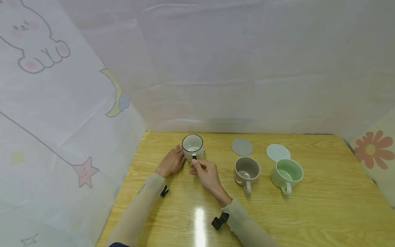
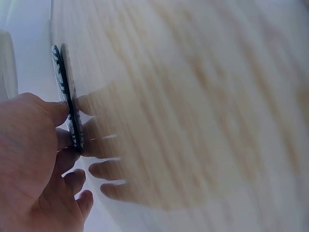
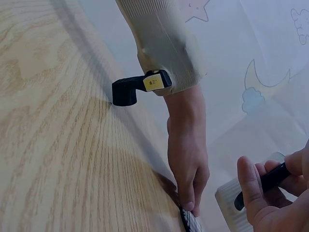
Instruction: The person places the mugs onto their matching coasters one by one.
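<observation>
White ribbed mug (image 1: 192, 145), black rim and handle: held off yellow wood-grain table (image 1: 177, 212); right hand (image 1: 208, 174) pinches handle, likely leaving mug's base free. Thin round black-and-white coaster (image 2: 63, 77): near tabletop; left hand (image 1: 172, 161) pinches edge, presumably to steady it.

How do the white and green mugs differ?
The white mug is dark-rimmed with a black handle; the green mug is green all over. The white mug is held by its handle; the green mug stands untouched on the table. Both handles point toward the near side.
</observation>
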`<state>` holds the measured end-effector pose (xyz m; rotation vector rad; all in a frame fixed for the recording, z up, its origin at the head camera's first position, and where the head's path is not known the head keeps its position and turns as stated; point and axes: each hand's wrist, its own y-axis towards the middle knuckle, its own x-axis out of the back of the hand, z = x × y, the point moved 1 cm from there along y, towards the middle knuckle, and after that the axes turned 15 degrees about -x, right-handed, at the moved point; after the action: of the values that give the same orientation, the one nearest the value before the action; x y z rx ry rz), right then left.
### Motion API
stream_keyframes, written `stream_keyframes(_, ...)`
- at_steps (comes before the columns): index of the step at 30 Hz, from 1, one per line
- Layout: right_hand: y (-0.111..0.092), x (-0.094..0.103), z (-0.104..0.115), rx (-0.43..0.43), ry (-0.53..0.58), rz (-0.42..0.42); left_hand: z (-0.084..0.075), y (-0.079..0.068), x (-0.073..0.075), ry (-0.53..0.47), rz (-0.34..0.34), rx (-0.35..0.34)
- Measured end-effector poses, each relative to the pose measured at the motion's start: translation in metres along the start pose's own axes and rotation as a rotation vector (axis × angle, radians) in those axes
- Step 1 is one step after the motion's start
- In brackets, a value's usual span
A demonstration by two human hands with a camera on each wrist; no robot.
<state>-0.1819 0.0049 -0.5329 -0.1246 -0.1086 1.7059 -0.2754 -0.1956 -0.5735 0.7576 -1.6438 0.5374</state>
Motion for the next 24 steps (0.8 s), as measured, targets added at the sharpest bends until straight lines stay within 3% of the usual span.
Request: stream_keyframes(24, 0.0103, -0.0003, -0.0020, 0.023, 0.003, -0.018, -0.0017, 0.0012, -0.0005, -0.002, -0.006, 0.003)
